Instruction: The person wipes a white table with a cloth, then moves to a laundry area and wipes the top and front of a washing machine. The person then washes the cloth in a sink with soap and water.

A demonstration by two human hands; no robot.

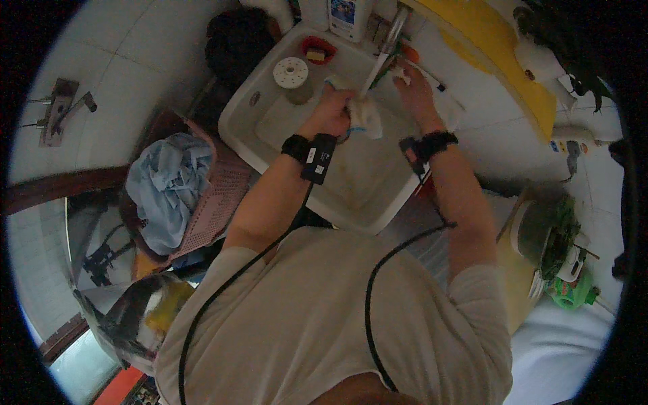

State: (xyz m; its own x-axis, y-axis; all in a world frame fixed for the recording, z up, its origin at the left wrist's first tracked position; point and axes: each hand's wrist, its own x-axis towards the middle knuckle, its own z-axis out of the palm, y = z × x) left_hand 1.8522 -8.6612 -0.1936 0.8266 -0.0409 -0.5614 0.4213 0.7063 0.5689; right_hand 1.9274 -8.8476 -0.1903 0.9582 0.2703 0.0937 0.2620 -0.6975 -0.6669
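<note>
A white ceramic sink lies before me. My left hand is closed on a pale cloth with blue edging, whose ends hang out on both sides of the fist. The cloth is below the stream of water from a metal faucet. My right hand is at the sink's right rim, beside the faucet, its fingers bent near a small whitish thing; whether it holds that cannot be told. Left of the cloth, a round white lid with holes tops a container in the basin.
A red soap dish with a yellowish bar sits at the sink's back corner, near white bottles. At the left stands a pink laundry basket with light blue fabric. A yellow shelf edge juts out at the upper right.
</note>
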